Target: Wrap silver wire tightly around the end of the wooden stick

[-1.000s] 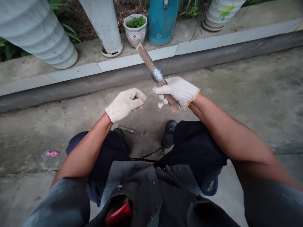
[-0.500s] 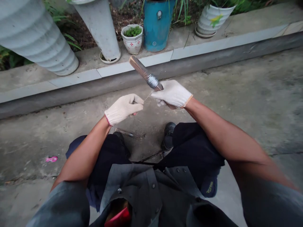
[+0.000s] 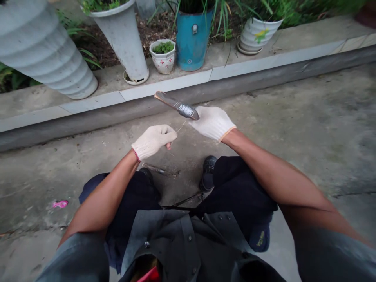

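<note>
Both hands wear white knit gloves. My right hand grips a brown wooden stick that lies nearly level and points left, with a coil of thin grey wire wound around its middle. A single strand of the wire runs from the coil down to my left hand, which pinches its end between closed fingers. The two hands are a short way apart, above the concrete ground in front of my knees.
A dark metal tool lies on the concrete between my shoes. A raised tiled curb carries several plant pots: a blue one, a small white one, tall white ones. A pink scrap lies at the left.
My right hand has tipped the stick from steeply upright down to nearly level, pointing left. My left hand has moved slightly lower, keeping its pinch on the wire end.
</note>
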The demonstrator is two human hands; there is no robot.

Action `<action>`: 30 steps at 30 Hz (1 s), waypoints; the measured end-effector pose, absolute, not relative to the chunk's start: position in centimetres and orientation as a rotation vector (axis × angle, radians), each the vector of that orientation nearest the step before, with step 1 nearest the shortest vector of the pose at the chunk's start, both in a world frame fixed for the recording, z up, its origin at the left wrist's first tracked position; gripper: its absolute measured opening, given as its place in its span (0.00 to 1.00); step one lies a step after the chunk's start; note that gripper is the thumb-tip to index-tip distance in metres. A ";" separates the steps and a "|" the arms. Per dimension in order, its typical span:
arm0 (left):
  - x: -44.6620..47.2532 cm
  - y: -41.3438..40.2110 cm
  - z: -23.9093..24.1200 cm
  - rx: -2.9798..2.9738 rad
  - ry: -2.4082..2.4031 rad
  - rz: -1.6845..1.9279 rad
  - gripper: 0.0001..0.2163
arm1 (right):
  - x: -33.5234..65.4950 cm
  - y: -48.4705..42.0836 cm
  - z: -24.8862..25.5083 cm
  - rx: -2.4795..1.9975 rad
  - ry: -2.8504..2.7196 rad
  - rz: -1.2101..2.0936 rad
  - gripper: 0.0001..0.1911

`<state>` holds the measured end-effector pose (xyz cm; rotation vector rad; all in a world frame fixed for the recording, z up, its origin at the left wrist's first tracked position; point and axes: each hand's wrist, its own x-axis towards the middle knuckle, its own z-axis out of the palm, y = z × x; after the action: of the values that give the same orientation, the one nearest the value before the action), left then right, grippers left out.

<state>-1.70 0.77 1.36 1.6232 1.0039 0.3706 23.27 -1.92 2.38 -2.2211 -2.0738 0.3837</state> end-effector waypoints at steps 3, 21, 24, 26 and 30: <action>-1.5 0.9 0.3 1.638 0.951 0.342 0.09 | 23.1 -1.9 2.1 -2.297 -2.059 0.267 0.19; -1.1 0.9 0.2 1.541 1.013 0.160 0.14 | 21.7 -1.2 1.2 -2.330 -2.381 0.356 0.12; -1.8 2.0 0.8 1.851 1.074 0.052 0.17 | 22.0 -1.5 0.9 -2.164 -2.566 0.513 0.10; -2.4 2.8 1.1 1.948 1.092 0.051 0.19 | 22.5 -1.6 1.0 -2.007 -2.662 0.638 0.09; -3.1 3.3 1.6 1.953 1.091 0.057 0.20 | 24.0 -1.8 2.0 -1.783 -2.687 0.913 0.10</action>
<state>-3.09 3.29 1.64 1.9534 1.0911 0.0574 24.00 -1.84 2.03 -1.7833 -2.6873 0.9125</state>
